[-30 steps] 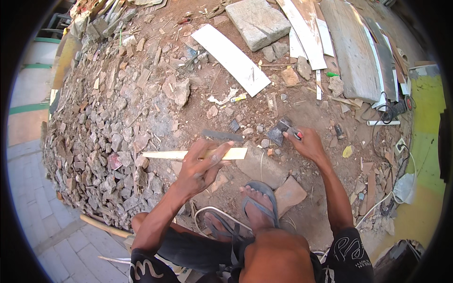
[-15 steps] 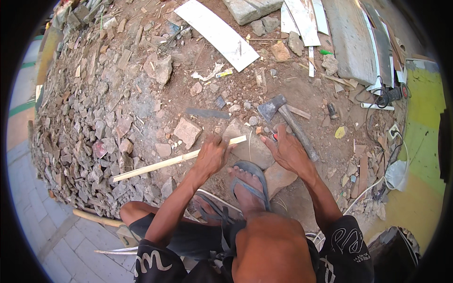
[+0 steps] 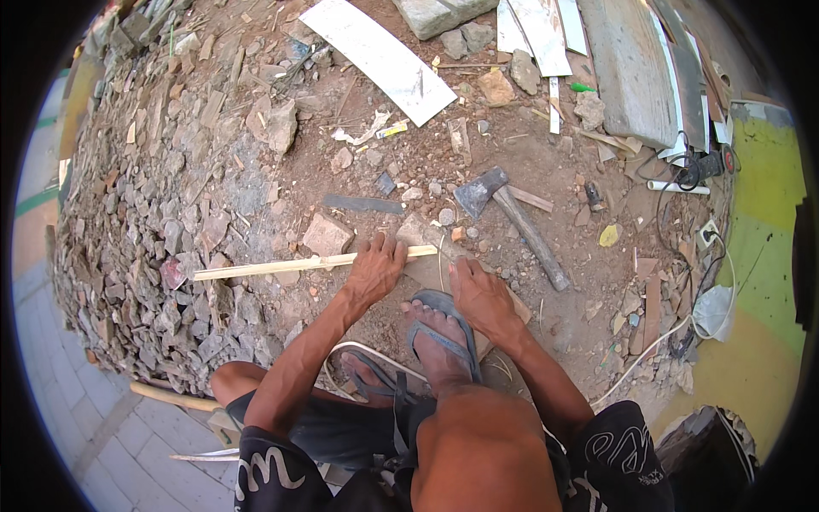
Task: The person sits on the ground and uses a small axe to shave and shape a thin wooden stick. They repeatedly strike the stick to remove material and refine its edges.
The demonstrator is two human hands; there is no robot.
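My left hand [image 3: 376, 264] is closed on a pale wooden strip [image 3: 264, 269], which extends to the left over the rubble, its right end near my right hand. My right hand [image 3: 478, 294] is curled just right of that end, gripping something I cannot make out. A hatchet [image 3: 531, 235] with a dark head and worn wooden handle lies on the dirt beyond my right hand. A flat dark grey bar [image 3: 363, 203] lies beyond my left hand. My sandalled foot [image 3: 439, 341] rests below both hands.
Broken rubble [image 3: 145, 264] covers the left, bordered by grey paving [image 3: 102, 418]. White boards [image 3: 380, 60] and a concrete slab [image 3: 631, 85] lie farther off. A power tool [image 3: 704, 168], cables and a socket [image 3: 707, 235] sit at right beside a yellow-green painted surface [image 3: 759, 264].
My right hand has left the hatchet, now lying on the ground, and moved left and down toward the strip's end. The strip, in my left hand, shifted lower, then rose slightly.
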